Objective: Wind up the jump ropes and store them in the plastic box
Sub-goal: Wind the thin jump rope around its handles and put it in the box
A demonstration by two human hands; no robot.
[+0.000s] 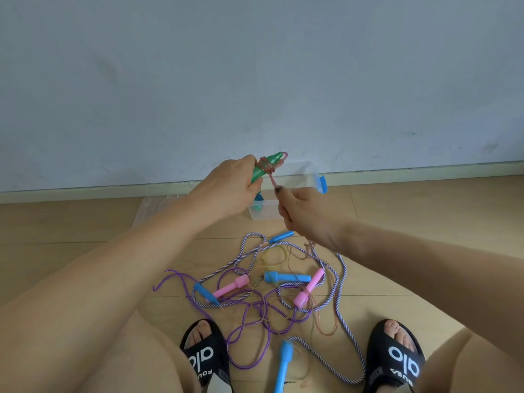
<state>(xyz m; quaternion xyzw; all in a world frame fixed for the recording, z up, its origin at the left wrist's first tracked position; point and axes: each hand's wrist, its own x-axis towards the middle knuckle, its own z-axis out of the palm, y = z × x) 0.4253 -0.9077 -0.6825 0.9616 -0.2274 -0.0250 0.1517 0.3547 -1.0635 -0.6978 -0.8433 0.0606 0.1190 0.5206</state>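
From the head camera, our left hand [229, 191] grips green handles [265, 167] wrapped in pink rope [268, 165]. Our right hand [304, 215] pinches that rope's loose end just beside them. The clear plastic box [283, 194] sits behind, by the wall. Tangled jump ropes [263, 290] lie between our slippers [395, 361].

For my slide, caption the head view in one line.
Left hand holds green handles while right hand winds pink rope around them above the plastic box.
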